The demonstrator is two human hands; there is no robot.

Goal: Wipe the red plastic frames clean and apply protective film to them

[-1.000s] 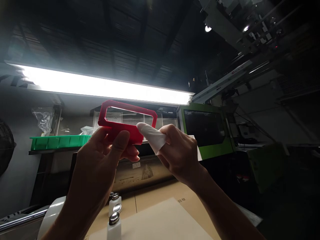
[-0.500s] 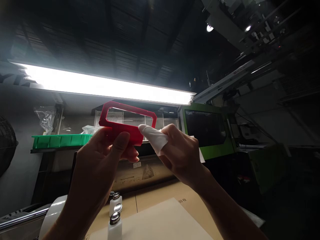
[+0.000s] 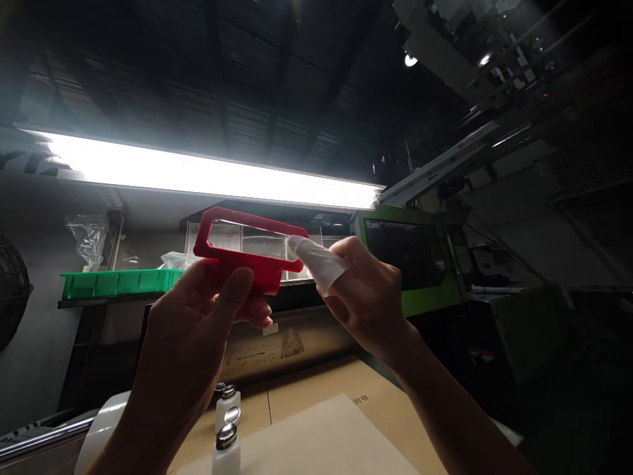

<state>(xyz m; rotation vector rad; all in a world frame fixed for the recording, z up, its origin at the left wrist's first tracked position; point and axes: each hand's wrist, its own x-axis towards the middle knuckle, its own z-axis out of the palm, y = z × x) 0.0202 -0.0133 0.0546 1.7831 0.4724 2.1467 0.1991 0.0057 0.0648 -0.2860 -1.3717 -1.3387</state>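
A red plastic frame (image 3: 252,264) with a long window is held up below the lamp. My left hand (image 3: 198,316) pinches its solid lower part between thumb and fingers. White cloth or tissue (image 3: 324,264) is wrapped over a finger of my right hand (image 3: 368,297), which grips it closed. The covered fingertip lies at the right end of the red frame, by the window's upper right corner. Whether it presses on the plastic or sits just in front is hard to tell.
A bright tube lamp (image 3: 212,173) runs across above. A green tray (image 3: 119,284) sits on a shelf at left. White bottles with metal caps (image 3: 227,439) stand on cardboard (image 3: 316,429) below. A green machine (image 3: 410,251) stands at right, a fan (image 3: 12,290) at far left.
My right hand has moved the white cloth up and to the right, from the frame's lower bar to its right end. The left hand keeps its hold, slightly lower.
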